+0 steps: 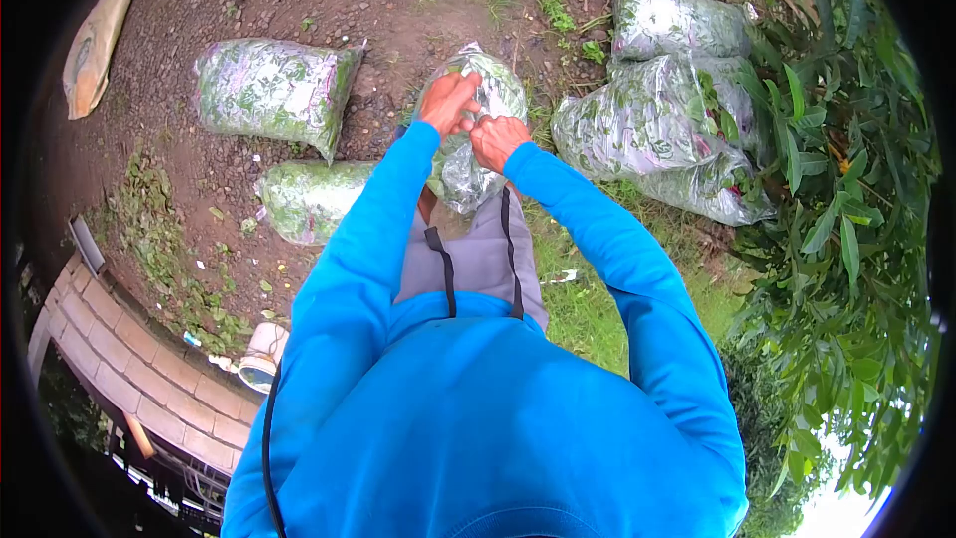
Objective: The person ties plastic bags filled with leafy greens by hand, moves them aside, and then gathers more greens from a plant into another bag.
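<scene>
A clear plastic bag of green leaves (505, 92) stands on the ground just in front of my legs. Over its top, my left hand (450, 103) has its fingers closed on the plastic. Close beside it and a little nearer my body, my right hand (498, 142) is curled in a fist on the same bag. The exact spot where the fingers pinch is partly hidden by the hands. A loose, crinkled part of the plastic (466, 179) hangs below my hands, towards my knees.
On the left lie a filled leaf bag (279, 92) and another bag (314, 201) partly behind my sleeve. Several filled bags (647, 115) are piled at right beside a leafy bush (836, 209). A brick edge (149, 369), a white bucket (263, 354) and a flattened sack (98, 40) also show.
</scene>
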### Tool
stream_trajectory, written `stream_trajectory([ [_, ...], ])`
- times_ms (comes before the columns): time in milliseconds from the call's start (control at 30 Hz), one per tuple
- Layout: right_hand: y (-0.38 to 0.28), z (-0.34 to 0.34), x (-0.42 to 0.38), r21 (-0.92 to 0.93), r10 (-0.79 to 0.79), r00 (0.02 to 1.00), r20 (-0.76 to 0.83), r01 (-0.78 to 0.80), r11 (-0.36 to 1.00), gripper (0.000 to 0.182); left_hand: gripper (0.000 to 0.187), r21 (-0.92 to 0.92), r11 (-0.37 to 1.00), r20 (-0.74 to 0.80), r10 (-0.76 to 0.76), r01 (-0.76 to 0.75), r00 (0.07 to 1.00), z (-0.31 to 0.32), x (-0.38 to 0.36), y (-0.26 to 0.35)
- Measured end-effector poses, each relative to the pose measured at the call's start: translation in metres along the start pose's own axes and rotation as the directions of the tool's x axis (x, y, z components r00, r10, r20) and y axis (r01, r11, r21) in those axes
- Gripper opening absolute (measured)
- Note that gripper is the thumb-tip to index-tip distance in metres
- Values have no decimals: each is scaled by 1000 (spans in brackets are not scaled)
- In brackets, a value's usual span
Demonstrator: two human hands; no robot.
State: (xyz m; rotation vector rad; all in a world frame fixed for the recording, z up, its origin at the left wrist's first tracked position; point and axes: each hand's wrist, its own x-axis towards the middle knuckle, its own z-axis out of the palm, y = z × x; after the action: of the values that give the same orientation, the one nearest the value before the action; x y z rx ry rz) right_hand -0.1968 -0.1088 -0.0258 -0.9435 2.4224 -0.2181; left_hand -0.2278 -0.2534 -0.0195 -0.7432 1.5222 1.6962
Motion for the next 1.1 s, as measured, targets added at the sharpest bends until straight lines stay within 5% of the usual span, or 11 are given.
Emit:
stream_trajectory([
  [100,13,5,5,2,-73,997,13,73,997,18,36,31,988,-110,157,-154,982,-14,-40,-49],
  [167,22,3,14,302,-57,986,158,6,953,23,28,163,957,-189,268,-239,945,-9,-64,-91],
  [233,23,5,29,356,25,967,252,-117,927,28,23,306,910,-259,362,-279,896,4,-85,-110],
  [333,24,9,54,395,110,755,646,-454,798,37,26,294,930,-298,309,-221,903,26,-103,-111],
  [433,22,19,66,308,90,767,635,-358,881,40,36,397,871,-388,445,-289,807,59,-88,-134],
  [667,9,13,56,130,-183,755,630,129,983,32,47,286,946,-288,235,-151,928,73,-104,-125],
  [800,13,25,61,240,-240,736,632,109,965,33,49,225,973,-408,148,-58,901,88,-91,-136],
  [933,-7,18,66,188,190,506,841,-604,774,24,50,217,976,-472,122,-19,873,108,-87,-144],
  [1033,27,56,66,292,48,370,928,-800,525,43,50,189,982,-421,73,9,904,101,-84,-149],
  [1067,15,11,65,345,-183,293,938,-830,439,32,50,132,982,-411,179,-136,894,94,-82,-155],
  [1100,19,9,65,338,-187,283,941,-829,446,32,50,75,958,-407,284,-278,868,90,-81,-160],
])
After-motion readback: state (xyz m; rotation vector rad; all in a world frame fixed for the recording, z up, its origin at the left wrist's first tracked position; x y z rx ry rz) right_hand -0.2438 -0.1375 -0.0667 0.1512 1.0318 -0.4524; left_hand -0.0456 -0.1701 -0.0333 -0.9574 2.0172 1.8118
